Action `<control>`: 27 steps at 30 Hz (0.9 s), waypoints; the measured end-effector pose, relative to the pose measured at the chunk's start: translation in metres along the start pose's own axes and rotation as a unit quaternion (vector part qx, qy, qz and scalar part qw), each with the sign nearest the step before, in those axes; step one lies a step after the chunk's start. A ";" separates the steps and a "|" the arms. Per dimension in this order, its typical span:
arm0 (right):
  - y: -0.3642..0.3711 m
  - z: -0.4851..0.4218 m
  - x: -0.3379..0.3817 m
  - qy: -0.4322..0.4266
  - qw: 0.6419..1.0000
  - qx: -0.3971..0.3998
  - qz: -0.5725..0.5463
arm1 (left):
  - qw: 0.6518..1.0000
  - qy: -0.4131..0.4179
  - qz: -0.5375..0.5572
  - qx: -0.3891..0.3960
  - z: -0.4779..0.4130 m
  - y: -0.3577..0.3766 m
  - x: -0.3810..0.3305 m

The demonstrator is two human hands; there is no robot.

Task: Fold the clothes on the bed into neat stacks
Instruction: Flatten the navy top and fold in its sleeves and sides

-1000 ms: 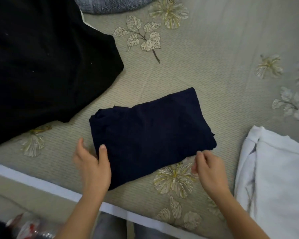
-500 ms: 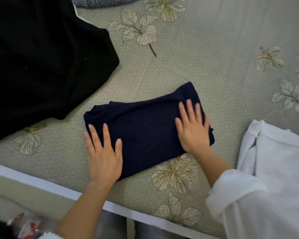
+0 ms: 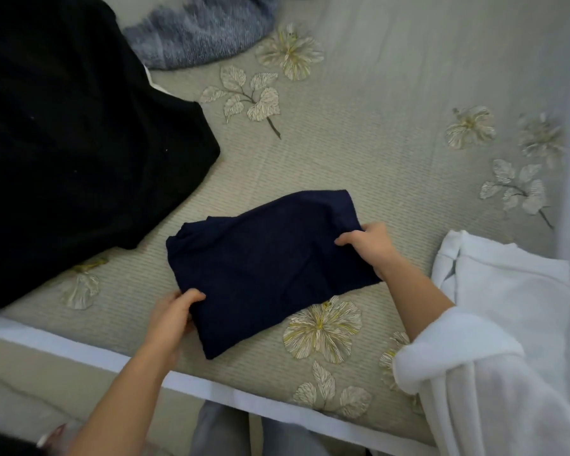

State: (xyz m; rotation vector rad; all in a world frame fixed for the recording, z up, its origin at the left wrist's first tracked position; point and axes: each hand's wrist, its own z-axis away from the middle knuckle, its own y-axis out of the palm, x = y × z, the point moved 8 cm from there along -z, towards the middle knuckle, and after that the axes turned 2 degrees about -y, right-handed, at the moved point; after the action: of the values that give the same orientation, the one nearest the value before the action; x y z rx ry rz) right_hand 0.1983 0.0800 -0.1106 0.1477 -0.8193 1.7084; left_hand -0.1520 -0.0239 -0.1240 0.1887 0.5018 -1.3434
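Gripping the folded navy garment (image 3: 270, 268) at two opposite ends, both hands are closed on cloth. The left hand (image 3: 175, 314) pinches the near corner at about 7 o'clock of the bundle, thumb on top, and the right hand (image 3: 366, 245) clamps the edge at about 3 o'clock. The bundle sits close to the front edge of the bed, roughly mid-view; whether it is lifted clear of the cover I cannot tell.

The step looks like shifting or squaring a finished fold. To do it well, I would raise both ends together and keep the bundle level and lightly taut, so the inner layers do not slide out. The fingers should go under the bottom layer rather than only the top one. The end at 10 o'clock looks bunched and may want smoothing once it is set down.

The surface is a pale green woven bed cover (image 3: 375, 143) printed with flowers and leaves, with a white band (image 3: 79, 350) along its near edge. At 3 o'clock of the bundle, near but apart, lies a white garment (image 3: 507, 291). At 10 o'clock a large black garment (image 3: 79, 143) sprawls unfolded, and farther off, toward 12 o'clock, sits a blue-grey knit (image 3: 204, 34). Little else of the room shows.
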 end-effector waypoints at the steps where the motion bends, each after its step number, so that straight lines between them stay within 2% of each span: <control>1: -0.005 0.008 0.003 -0.003 1.000 0.006 -0.012 | 1.000 0.005 -0.011 0.011 0.005 0.002 -0.008; 4: -0.028 0.041 0.002 -0.017 0.999 0.011 -0.036 | 0.997 0.047 -0.063 0.005 0.026 0.007 -0.036; 8: -0.077 0.095 -0.034 -0.001 0.993 -0.021 -0.113 | 0.988 0.091 -0.127 0.014 0.064 0.034 -0.061; 12: -0.131 0.154 -0.090 0.040 0.967 -0.090 -0.234 | 0.971 0.128 -0.191 0.071 0.103 0.097 -0.081; 15: -0.164 0.188 -0.133 0.066 0.936 -0.151 -0.310 | 0.944 0.160 -0.262 0.119 0.127 0.161 -0.091; 20: -0.185 0.227 -0.205 0.125 0.862 -0.248 -0.424 | 0.870 0.226 -0.380 0.220 0.179 0.280 -0.095; 24: -0.182 0.245 -0.246 0.171 0.773 -0.317 -0.522 | 0.777 0.282 -0.477 0.299 0.216 0.376 -0.090; 27: -0.176 0.246 -0.264 0.195 0.719 -0.329 -0.581 | 0.723 0.327 -0.512 0.329 0.233 0.444 -0.086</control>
State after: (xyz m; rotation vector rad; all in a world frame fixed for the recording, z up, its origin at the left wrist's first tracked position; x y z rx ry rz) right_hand 0.3611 -0.2637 0.0183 -0.1729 -0.7015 0.1730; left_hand 0.3184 0.0582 0.0522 1.1434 0.7385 -2.5529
